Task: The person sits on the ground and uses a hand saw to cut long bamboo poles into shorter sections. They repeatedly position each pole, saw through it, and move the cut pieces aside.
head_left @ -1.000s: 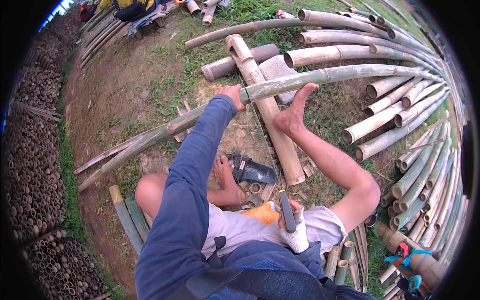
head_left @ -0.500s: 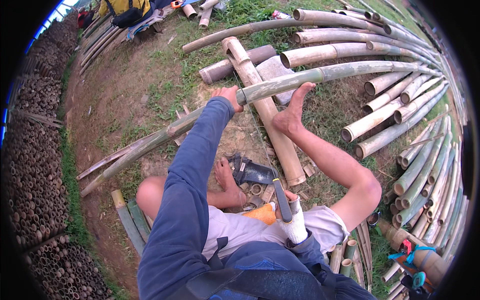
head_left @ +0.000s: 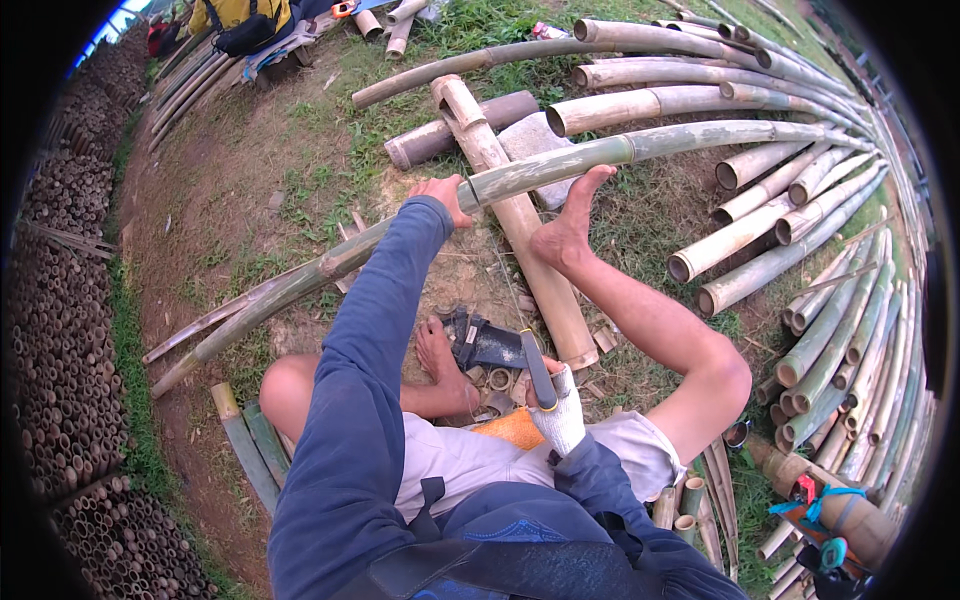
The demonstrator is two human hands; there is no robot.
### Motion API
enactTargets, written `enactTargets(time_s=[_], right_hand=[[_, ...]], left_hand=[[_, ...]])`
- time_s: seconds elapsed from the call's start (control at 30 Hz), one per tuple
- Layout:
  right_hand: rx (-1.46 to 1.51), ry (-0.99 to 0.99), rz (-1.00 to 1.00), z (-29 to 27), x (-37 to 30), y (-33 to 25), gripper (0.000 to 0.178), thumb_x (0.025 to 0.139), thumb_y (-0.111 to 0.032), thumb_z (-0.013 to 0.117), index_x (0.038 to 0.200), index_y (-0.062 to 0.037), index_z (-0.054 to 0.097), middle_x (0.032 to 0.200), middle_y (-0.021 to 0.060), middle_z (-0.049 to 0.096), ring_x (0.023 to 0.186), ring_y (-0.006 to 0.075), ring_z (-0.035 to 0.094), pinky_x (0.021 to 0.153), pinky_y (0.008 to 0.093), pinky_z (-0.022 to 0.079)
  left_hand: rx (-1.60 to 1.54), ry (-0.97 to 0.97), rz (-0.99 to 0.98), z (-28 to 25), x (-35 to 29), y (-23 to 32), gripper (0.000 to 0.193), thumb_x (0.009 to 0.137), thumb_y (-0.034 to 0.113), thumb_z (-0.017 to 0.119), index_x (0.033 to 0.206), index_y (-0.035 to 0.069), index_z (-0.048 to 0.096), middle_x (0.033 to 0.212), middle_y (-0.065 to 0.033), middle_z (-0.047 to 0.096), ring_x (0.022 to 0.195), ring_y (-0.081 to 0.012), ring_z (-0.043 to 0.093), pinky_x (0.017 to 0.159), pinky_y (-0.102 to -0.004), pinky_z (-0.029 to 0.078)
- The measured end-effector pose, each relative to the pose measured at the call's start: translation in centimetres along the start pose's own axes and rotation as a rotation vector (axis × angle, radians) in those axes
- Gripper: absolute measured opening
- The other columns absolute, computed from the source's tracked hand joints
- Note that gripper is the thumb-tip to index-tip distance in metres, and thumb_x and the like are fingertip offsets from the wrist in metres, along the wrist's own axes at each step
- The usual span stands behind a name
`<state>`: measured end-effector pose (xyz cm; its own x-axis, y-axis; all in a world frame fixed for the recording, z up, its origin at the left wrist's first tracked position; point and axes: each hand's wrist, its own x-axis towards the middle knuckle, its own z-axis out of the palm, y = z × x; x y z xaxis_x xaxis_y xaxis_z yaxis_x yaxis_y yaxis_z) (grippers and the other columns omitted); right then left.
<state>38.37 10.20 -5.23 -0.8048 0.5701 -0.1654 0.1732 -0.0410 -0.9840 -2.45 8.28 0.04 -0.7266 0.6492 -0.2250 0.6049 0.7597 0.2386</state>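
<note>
My bare left hand grips a long greenish bamboo pole just left of a dark cut line across it. In my right hand, which wears a white glove, is the dark, yellow-edged handle of a hand saw. Its thin blade runs away from me toward the cut and is hard to make out against the ground. The pole lies across a thick bamboo support with a notched far end. My raised right foot presses against the pole, right of the cut.
Behind the support lie a brown bamboo log and a pale stone slab. Long bamboo poles fan out at the right. A black sheath rests by my left foot. Stacked bamboo pieces line the left.
My right hand and the saw handle have moved forward, away from my body. My left hand stays on the pole beside the cut. The whole view has shifted slightly.
</note>
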Motion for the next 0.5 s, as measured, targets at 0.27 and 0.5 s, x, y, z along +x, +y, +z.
enactTargets(time_s=[0.27, 0.5], right_hand=[[-0.957, -0.284, -0.083, 1.3, -1.3, 6.2, 0.063, 0.077, -0.012, 0.078, 0.138, -0.0085, 0.064, 0.125, 0.0229, 0.062, 0.117, 0.0440, 0.062, 0.097, 0.0510, 0.054], [-1.065, -0.558, -0.112, 0.6, 3.2, 3.2, 0.093, 0.061, -0.045, 0.098, 0.135, -0.0021, 0.060, 0.131, 0.0239, 0.059, 0.121, 0.0479, 0.058, 0.102, 0.0523, 0.053]], left_hand=[[-0.152, -0.116, 0.213, -3.8, -4.6, 0.3, 0.088, 0.061, 0.045, 0.091, 0.138, 0.012, 0.063, 0.119, -0.0229, 0.074, 0.114, -0.0418, 0.070, 0.104, -0.0473, 0.052], [-0.311, -0.084, 0.389, -5.2, -11.8, 1.4, 0.101, 0.064, 0.040, 0.094, 0.150, 0.019, 0.046, 0.116, -0.0243, 0.074, 0.115, -0.0452, 0.070, 0.105, -0.0506, 0.050]])
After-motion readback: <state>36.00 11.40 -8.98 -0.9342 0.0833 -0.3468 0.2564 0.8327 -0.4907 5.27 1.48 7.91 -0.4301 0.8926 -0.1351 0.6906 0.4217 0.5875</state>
